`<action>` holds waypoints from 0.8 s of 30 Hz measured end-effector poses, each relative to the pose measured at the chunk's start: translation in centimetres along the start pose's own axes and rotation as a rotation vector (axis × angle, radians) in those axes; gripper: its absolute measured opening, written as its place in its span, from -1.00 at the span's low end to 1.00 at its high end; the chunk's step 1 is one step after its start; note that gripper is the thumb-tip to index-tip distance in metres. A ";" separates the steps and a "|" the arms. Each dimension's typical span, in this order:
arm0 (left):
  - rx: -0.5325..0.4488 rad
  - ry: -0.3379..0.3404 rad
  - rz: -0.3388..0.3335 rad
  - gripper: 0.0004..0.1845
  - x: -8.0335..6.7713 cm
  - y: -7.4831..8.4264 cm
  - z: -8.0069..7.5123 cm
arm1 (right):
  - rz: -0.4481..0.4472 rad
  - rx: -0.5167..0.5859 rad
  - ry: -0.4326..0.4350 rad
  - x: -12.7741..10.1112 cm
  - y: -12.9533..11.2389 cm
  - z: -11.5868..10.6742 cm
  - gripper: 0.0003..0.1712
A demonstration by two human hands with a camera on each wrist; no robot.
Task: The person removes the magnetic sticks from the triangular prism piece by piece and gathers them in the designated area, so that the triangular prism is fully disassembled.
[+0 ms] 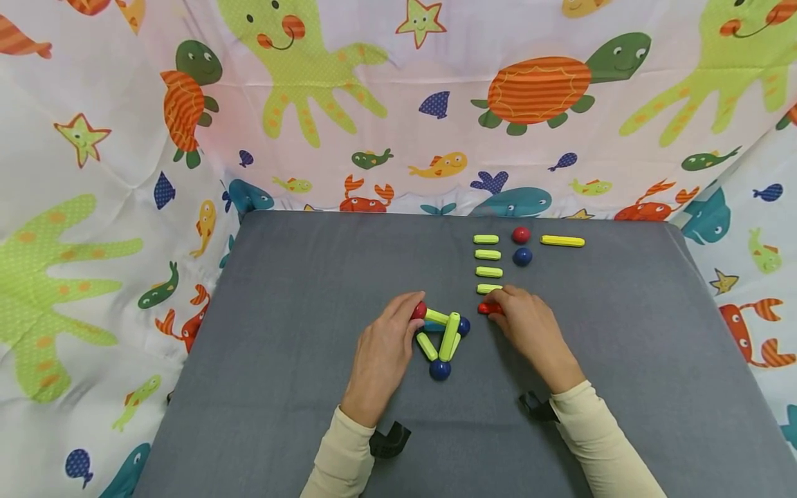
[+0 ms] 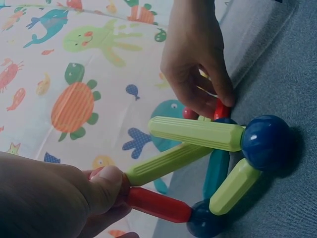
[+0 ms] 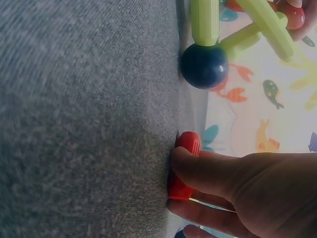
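Note:
A small frame of yellow-green rods (image 1: 450,336) and blue balls (image 1: 439,369) stands on the grey table (image 1: 280,332). My left hand (image 1: 407,312) grips the red ball (image 1: 418,310) at the frame's top left corner. In the left wrist view the thumb (image 2: 106,191) covers most of that ball, and a red rod (image 2: 158,204) runs from it to a blue ball (image 2: 203,224). My right hand (image 1: 496,304) pinches a short red rod (image 1: 488,308) lying on the table just right of the frame; the right wrist view shows this rod (image 3: 185,166) between thumb and fingers.
Loose yellow-green rods (image 1: 488,254) lie in a column behind the right hand. A red ball (image 1: 521,235), a blue ball (image 1: 522,257) and a longer yellow rod (image 1: 562,241) lie beside them. A sea-animal print cloth (image 1: 436,104) hangs round the table.

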State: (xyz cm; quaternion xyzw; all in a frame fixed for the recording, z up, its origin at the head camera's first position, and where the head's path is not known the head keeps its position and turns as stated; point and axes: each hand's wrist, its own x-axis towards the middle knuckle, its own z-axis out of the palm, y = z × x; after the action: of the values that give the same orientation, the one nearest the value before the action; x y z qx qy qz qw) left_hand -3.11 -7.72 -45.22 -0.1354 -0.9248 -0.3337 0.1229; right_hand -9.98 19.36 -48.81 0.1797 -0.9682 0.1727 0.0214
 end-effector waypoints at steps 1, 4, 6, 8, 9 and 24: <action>-0.002 0.003 0.003 -0.54 0.0 0.0 0.0 | 0.000 -0.001 0.000 0.0 0.0 0.0 -0.72; -0.008 0.008 0.008 -0.53 0.0 0.0 0.0 | -0.004 -0.006 0.010 -0.1 -0.1 -0.1 -0.71; -0.004 0.007 0.008 -0.53 0.1 -0.1 0.1 | -0.014 -0.013 0.023 -0.3 -0.4 -0.3 -0.68; 0.000 0.004 0.006 -0.54 0.0 -0.1 0.0 | -0.030 -0.001 0.027 -0.5 -0.9 -0.7 -0.66; 0.000 0.003 0.005 -0.55 0.0 -0.1 0.0 | -0.044 0.013 0.027 -0.7 -1.4 -1.0 -0.63; 0.017 0.023 0.022 -0.55 -0.1 0.1 0.1 | -0.205 0.240 0.012 -2.3 -7.3 -1.9 -0.53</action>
State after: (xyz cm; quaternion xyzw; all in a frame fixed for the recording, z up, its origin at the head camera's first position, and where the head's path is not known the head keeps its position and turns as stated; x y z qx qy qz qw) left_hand -3.04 -7.60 -45.22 -0.1406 -0.9246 -0.3260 0.1383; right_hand -5.29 14.43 -44.89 0.2776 -0.9171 0.2853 0.0233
